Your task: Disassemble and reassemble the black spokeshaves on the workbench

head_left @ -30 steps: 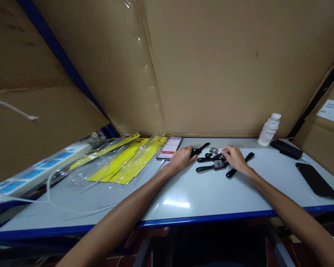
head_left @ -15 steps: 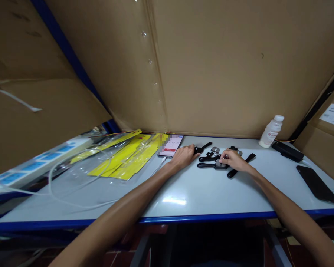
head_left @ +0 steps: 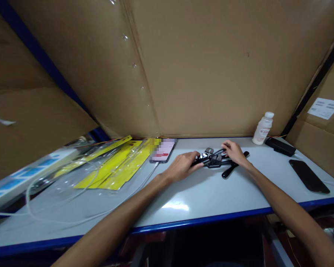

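A black spokeshave slants up to the right between my hands, over the other black tools. My right hand is closed on the handle end at its right. My left hand is closed around the black parts at its left end; its fingers partly hide what they grip. Beneath lies another black spokeshave body, and a loose black handle sticks out below my right hand. A small grey metal plate rests just behind the pile.
Yellow cards in clear plastic packs lie left, beside a power strip and white cable. A phone is plugged in near my left hand. At right are a bottle, a black box and a dark phone. Cardboard walls the back.
My right hand has risen from the pile, raising a spokeshave handle end. My left hand has come closer to it, bringing its black tool over the others. The view has shifted slightly right.
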Demonstrator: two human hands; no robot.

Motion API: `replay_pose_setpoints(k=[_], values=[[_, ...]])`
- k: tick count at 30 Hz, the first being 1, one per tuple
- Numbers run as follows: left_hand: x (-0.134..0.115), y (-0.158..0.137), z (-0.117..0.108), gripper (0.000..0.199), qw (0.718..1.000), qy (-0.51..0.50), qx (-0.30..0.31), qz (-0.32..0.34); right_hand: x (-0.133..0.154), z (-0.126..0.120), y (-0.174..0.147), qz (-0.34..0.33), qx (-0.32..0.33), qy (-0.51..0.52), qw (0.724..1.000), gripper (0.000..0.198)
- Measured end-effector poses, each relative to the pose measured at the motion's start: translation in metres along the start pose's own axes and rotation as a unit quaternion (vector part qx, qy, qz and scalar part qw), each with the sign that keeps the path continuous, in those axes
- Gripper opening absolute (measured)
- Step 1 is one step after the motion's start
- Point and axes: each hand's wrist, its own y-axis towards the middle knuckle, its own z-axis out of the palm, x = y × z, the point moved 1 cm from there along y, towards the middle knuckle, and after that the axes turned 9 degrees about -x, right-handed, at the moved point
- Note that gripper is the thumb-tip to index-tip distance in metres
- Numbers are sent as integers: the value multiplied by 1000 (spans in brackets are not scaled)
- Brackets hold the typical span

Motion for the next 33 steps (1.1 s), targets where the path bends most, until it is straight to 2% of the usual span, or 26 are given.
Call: replay_pose_setpoints(k=[3,7,11,16,19,24,33], values=[[-19,-6,8,29,997,-25,29,62,-2,-16,8,4,-24,-11,1000,15],[-28,-10,17,31,994,-27,48,91,9,-30,5,-34,-25,-50,998,22],[-27,-10,22,27,995,-13,55,82,38,-18,-23,-117,56,-98,987,27],[-28,-8,25,23,997,-1,55,57,70,4,-61,-185,177,-186,949,29],[-29,-7,24,18,997,-1,54,47,78,7,-68,-180,203,-238,933,30],[-31,-5,20,20,998,-8,50,41,84,7,-68,-137,204,-312,918,36],[-31,-4,21,19,998,-8,49,39,91,10,-73,-109,219,-346,906,34]])
